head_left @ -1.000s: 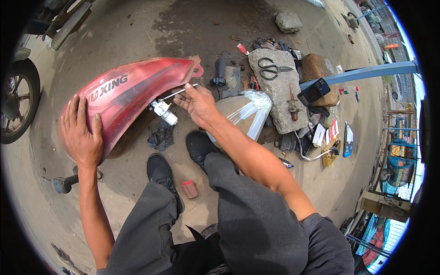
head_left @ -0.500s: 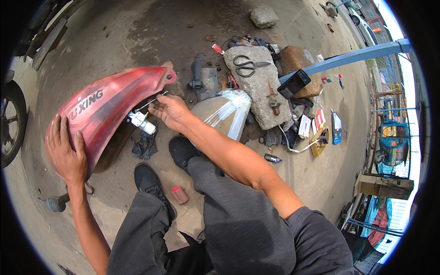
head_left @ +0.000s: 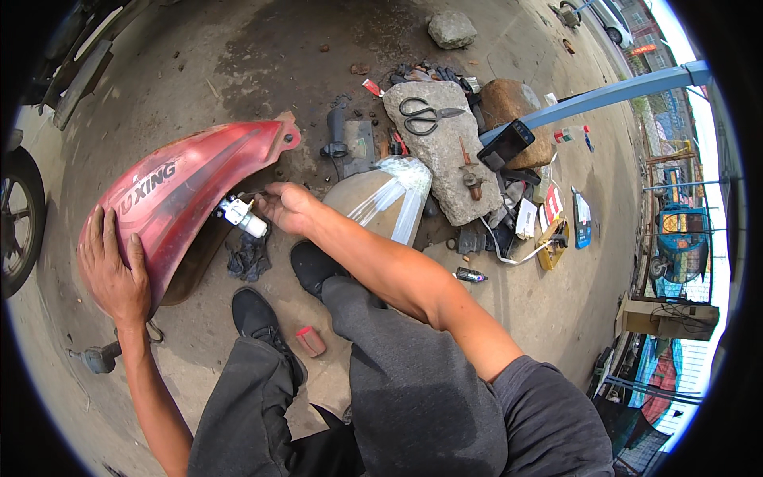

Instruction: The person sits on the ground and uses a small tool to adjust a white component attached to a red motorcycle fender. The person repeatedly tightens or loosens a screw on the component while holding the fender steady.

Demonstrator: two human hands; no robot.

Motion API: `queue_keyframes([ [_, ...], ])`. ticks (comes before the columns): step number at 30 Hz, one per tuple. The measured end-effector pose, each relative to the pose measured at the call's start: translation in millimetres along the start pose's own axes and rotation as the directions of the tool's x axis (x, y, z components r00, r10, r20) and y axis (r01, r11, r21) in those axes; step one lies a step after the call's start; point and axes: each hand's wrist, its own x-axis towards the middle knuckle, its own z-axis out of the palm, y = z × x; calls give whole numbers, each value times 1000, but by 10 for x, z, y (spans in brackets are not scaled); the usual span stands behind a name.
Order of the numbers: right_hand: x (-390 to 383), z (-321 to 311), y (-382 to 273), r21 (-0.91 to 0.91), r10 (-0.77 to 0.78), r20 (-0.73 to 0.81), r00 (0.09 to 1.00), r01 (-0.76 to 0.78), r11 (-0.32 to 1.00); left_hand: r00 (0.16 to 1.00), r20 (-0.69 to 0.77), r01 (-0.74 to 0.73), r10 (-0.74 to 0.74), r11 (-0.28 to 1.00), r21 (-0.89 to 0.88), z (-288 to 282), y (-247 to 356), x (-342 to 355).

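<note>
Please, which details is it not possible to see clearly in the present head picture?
In the head view:
- Anything inside the right hand: hidden by its own fingers.
- The left palm: hidden by the back of the left hand.
- The underside of the red tank: mostly hidden by its outer shell.
- The wheel: cut off by the dark left rim.
- The black device's display: too small to read.

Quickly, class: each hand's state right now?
Left hand: open, laid on the red tank.
Right hand: curled by the white fitting; whether it holds anything cannot be told.
</note>
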Motion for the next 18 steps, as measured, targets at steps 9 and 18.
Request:
queue_keyframes([
  [9,-460,274,-133,-255,-436,148,888,460,851,1000,-1,0,0,1000,-1,-32,14,2],
  [18,-504,289,-122,-313,-545,213,811,585,748,1000,-9,-8,8,1000,-8,-47,12,9],
])
